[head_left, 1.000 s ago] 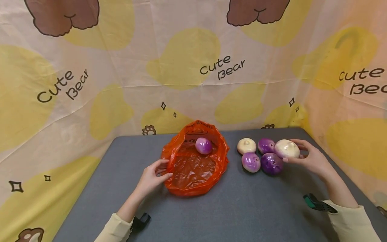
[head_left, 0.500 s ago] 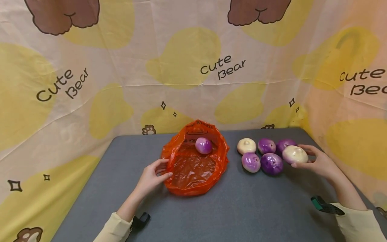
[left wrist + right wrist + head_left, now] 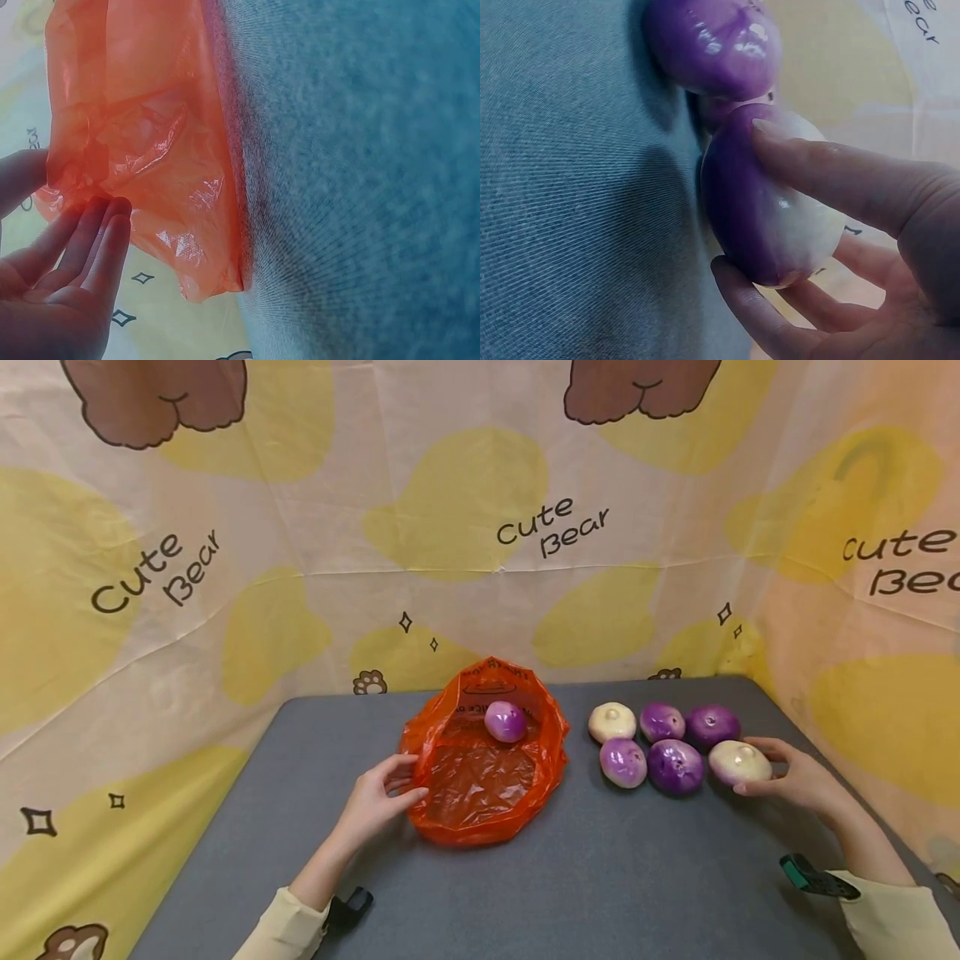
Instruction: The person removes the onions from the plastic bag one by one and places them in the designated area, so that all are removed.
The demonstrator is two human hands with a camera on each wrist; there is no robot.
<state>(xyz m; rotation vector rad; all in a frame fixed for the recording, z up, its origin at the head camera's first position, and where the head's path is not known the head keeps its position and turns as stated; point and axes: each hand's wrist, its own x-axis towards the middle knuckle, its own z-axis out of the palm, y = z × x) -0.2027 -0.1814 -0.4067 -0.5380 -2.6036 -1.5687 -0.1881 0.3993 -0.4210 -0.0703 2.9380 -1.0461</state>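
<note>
My right hand grips a glossy purple-and-white turnip, white side up in the head view, at the near right of a group. In the right wrist view the thumb lies across this turnip and the fingers curl under its other side. My left hand pinches the left edge of an orange plastic bag whose mouth faces me. The left wrist view has the fingertips against the crinkled bag wall. One purple turnip lies inside the bag.
Beside the held turnip, two rows hold a white-topped turnip and several purple ones, including a dark turnip and another turnip behind. A grey table bears everything. A printed cloth hangs along the back and sides.
My right hand has moved the white-topped turnip right and toward me, lowering it beside the front row. The purple turnip behind it now shows fully. My left hand and the bag stay put.
</note>
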